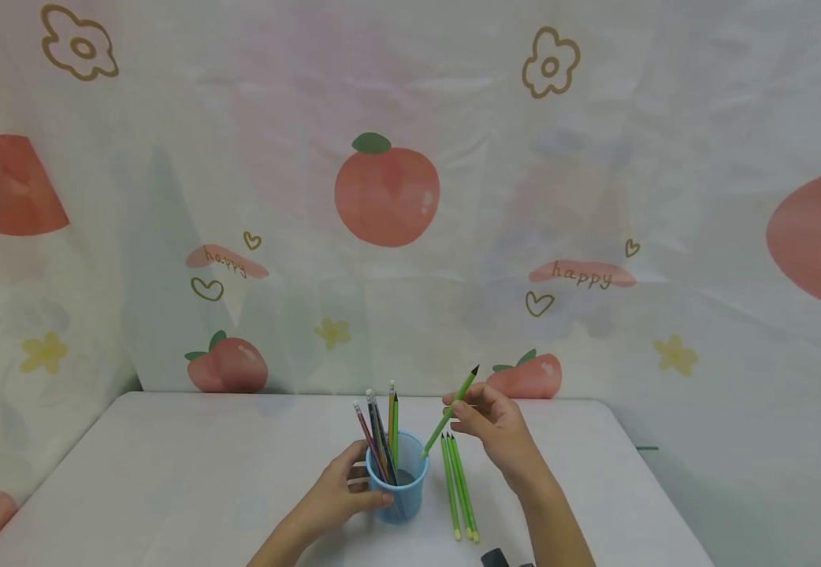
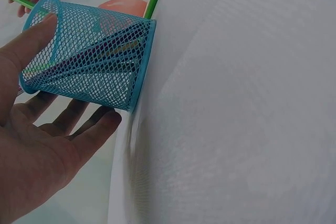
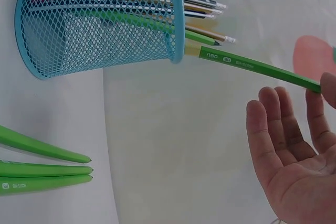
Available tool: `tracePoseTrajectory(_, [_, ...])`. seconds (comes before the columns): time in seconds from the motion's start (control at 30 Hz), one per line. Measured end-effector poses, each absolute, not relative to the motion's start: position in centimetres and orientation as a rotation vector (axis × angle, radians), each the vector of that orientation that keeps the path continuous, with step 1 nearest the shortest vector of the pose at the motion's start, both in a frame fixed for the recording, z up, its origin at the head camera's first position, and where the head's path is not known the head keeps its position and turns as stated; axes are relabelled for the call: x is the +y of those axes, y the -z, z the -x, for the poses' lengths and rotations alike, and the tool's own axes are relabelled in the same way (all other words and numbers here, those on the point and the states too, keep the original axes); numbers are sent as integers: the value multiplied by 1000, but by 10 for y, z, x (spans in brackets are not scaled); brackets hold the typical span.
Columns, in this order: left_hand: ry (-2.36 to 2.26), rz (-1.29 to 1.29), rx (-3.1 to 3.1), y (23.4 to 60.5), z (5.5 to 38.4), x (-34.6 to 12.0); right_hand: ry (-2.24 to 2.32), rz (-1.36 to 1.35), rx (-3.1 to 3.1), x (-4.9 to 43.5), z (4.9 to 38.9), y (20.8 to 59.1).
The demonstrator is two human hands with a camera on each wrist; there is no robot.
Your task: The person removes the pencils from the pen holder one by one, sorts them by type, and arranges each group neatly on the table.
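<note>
A light blue mesh pencil cup stands upright on the table, holding several pencils of mixed colours, one of them green. My left hand grips the cup from the left, its thumb along the near side in the left wrist view. Between thumb and finger, my right hand pinches a green pencil near its sharpened end. That pencil slants, dark tip up, and its pale end meets the cup's rim on the right. Three more green pencils lie on the table right of the cup.
The white table ends at a printed cloth backdrop behind and at the sides. Part of a dark object shows at the bottom edge, near my right forearm.
</note>
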State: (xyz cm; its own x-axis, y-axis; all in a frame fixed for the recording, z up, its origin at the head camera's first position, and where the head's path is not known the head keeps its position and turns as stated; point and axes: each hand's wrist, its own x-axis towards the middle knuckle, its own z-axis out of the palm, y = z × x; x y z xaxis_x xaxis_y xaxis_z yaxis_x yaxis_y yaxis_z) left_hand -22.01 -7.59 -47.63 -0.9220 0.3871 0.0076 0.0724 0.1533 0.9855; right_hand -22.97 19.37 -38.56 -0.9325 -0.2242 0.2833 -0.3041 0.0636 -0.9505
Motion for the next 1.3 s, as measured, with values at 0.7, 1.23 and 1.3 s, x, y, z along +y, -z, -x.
tracePoseTrajectory(0.7, [-1831,-440,2208,476,220,-75,-1943,-404,-2299,204,234,389])
tracePoseTrajectory(1.23, [-1823,-439,2212,476,220,-75,-1835,-281,-2354,212,245,404])
tracePoseTrajectory(1.3, [-1821,-437,2216,476,220,-75,-1825,-262,-2365,213,246,406])
